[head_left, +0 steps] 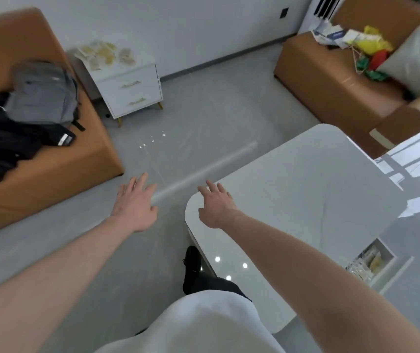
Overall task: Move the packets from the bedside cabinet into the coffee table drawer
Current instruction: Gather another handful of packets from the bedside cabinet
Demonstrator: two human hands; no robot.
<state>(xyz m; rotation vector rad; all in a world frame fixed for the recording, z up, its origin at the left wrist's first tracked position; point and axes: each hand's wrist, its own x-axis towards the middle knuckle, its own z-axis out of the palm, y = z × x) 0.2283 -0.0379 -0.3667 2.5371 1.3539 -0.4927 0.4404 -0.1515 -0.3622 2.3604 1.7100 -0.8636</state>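
Note:
Several pale yellow and white packets [103, 54] lie spread on top of the white bedside cabinet [130, 90] at the far left, beside the wall. The white coffee table [305, 189] fills the right foreground. Its drawer [372, 262] stands pulled out at the right side, with packets inside. My left hand [135, 202] hovers over the floor, fingers spread, holding nothing. My right hand [215, 203] is stretched out over the table's near corner, fingers spread and empty. Both hands are far from the cabinet.
An orange sofa [51, 174] on the left carries a grey backpack [42, 93] and black clothing [2, 138]. A second orange sofa [331, 80] at the right back holds a cushion, papers and coloured bags. Grey floor [203, 118] lies open between me and the cabinet.

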